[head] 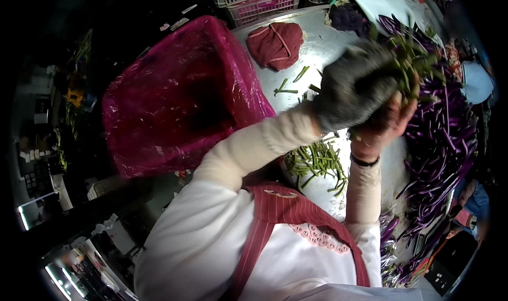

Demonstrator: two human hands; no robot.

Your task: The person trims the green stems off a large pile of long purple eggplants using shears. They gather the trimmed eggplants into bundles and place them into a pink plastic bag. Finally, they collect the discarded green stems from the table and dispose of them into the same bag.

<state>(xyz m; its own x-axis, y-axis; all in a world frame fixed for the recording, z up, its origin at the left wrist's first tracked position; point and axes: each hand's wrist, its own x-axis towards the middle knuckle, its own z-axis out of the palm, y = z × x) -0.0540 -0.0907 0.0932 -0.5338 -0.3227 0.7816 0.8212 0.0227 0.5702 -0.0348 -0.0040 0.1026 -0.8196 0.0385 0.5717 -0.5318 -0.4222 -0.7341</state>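
Note:
My left hand (351, 84), in a grey knit glove, and my bare right hand (383, 122), with a dark band at its wrist, meet above the metal table (317, 35). A bunch of green vegetable stems (414, 62) is in them, blurred by motion. The gloved hand is closed around the stems' lower part. The fingers of the bare hand rest against the bunch from below. Cut green stem pieces (315, 160) lie in a pile on the table below my hands. A few more pieces (285, 89) lie to the left.
A container lined with a magenta plastic bag (182, 90) stands at left. A folded maroon cloth (276, 45) lies at the table's back. Purple eggplants (440, 142) are heaped along the right. Grey plastic crates (262, 3) stand behind. Another person's arm (466, 193) shows at far right.

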